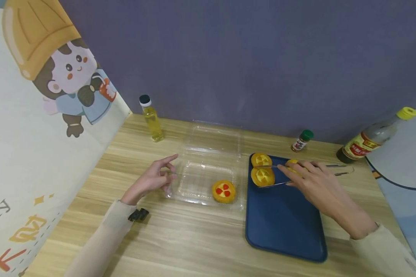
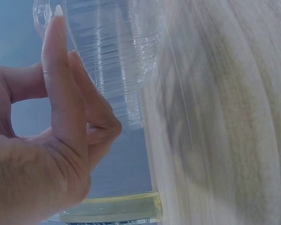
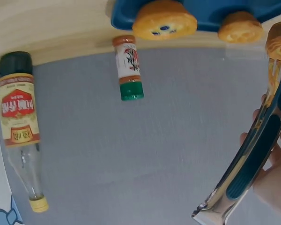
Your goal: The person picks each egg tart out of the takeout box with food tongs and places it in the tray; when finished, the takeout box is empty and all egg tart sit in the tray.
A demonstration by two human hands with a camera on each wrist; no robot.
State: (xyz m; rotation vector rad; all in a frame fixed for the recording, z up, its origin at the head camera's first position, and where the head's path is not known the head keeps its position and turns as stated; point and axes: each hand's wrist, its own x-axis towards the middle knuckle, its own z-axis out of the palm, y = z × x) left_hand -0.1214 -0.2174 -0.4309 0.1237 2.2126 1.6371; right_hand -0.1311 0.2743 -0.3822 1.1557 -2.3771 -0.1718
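My right hand [image 1: 315,184] holds metal tongs [image 3: 253,164] with blue grips. In the head view, the two arms of the tongs lie on either side of the nearer yellow egg tart [image 1: 263,177] on the blue tray [image 1: 286,227]. Another egg tart [image 1: 261,159] sits just behind it, and a third tart [image 1: 292,165] is partly hidden under the right hand. My left hand [image 1: 154,177] is at the left edge of a clear plastic container [image 1: 197,181], index finger extended and fingertips overlapping its rim. Inside the container, at the front right, lies a tart with red pieces on top [image 1: 223,191].
The container's clear lid [image 1: 213,140] is folded back toward the wall. An oil bottle [image 1: 152,123] stands at the back left. Behind the tray is a green-capped spice jar [image 1: 301,141], and a yellow-capped sauce bottle [image 1: 364,144] stands farther right.
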